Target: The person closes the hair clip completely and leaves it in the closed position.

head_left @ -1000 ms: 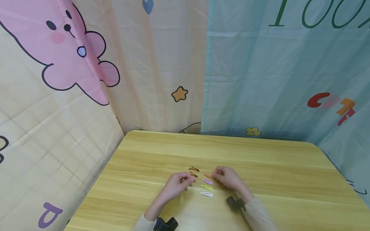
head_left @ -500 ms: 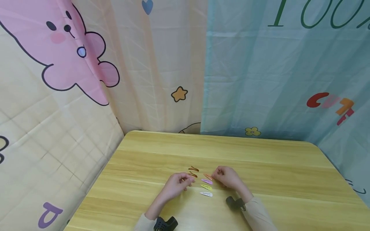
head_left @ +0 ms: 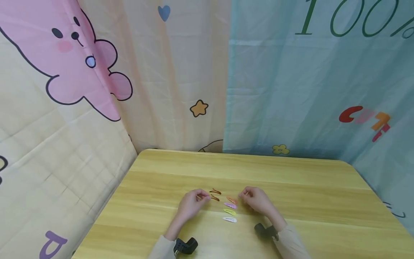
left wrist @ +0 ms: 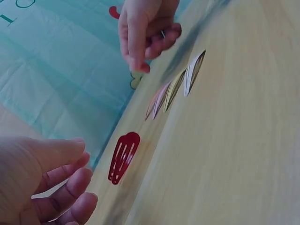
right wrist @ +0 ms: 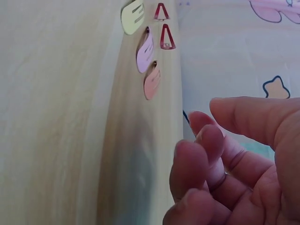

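Note:
Two dark red snap hair clips lie one behind the other on the table, the nearer red clip (head_left: 215, 198) just right of my left hand (head_left: 193, 204). Thumb and fingers of that hand are parted and loosely bent, with nothing between them in the left wrist view. To the right runs a column of snap clips: an orange clip (head_left: 231, 200), a pink-purple clip (head_left: 230, 205), a yellow clip (head_left: 229, 212) and a white clip (head_left: 229, 219). My right hand (head_left: 257, 200) hovers right of the orange clip, apart from it. Its fingers curl loosely around nothing in the right wrist view.
The wood-grain table (head_left: 291, 180) reaches back to a printed curtain (head_left: 275, 90). Another patterned cloth (head_left: 84, 162) hangs along the left side. Dark wrist cameras sit on both wrists, the left camera (head_left: 186, 246) close to the tabletop.
My right fingers have let go of the orange clip and drawn slightly right. My left hand has shifted left, away from the nearer red clip. The head view has tilted a little.

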Tool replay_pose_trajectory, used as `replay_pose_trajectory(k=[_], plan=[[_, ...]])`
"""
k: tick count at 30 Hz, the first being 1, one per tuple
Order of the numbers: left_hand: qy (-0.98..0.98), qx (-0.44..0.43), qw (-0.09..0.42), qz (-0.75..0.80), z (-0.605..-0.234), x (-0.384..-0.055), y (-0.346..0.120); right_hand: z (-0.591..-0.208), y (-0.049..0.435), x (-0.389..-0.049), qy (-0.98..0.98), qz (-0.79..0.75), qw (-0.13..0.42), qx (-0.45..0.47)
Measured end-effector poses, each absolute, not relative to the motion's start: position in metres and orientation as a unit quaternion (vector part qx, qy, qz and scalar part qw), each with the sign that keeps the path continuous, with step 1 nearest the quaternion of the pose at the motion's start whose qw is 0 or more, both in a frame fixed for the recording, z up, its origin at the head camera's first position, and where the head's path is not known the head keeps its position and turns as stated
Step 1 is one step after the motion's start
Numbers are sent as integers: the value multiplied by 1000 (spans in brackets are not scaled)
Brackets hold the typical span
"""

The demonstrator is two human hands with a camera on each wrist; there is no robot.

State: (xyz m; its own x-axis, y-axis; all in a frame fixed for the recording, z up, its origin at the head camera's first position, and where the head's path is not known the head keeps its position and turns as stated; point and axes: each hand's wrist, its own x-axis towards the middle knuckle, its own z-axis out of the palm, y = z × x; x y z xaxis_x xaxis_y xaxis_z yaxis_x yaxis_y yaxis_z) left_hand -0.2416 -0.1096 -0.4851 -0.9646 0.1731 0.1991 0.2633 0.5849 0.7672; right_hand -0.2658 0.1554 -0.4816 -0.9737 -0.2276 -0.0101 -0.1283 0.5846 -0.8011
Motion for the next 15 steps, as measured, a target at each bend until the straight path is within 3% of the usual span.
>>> replay_pose_trajectory(k=[15], plan=[[-921,-105,56,-370,-494,-256,-113,-462,153,-251,884,-453,33,-111]])
